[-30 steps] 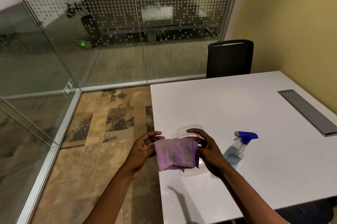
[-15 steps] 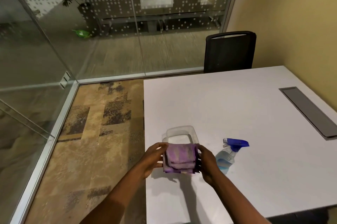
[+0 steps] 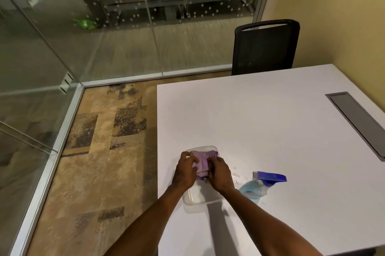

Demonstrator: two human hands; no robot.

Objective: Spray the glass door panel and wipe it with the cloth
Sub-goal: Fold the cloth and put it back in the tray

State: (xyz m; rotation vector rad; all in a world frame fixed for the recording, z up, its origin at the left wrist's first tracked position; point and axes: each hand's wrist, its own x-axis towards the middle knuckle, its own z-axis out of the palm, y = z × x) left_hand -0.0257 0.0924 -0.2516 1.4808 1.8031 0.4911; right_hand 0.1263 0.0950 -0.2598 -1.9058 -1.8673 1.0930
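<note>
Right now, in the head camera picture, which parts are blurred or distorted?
Head view: the floor beyond the glass wall is motion-streaked; both hands and the purple cloth are slightly soft; wide-angle distortion bends the glass frames; the table stays fairly sharp.

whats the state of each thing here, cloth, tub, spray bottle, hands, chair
purple cloth: folded, pressed into the tub by both hands
clear plastic tub: open, no lid on it, resting on the white table
spray bottle: on the table, untouched, blue liquid inside
left hand: gripping the cloth
right hand: gripping the cloth
black chair: unoccupied, at the table's far edge
</note>
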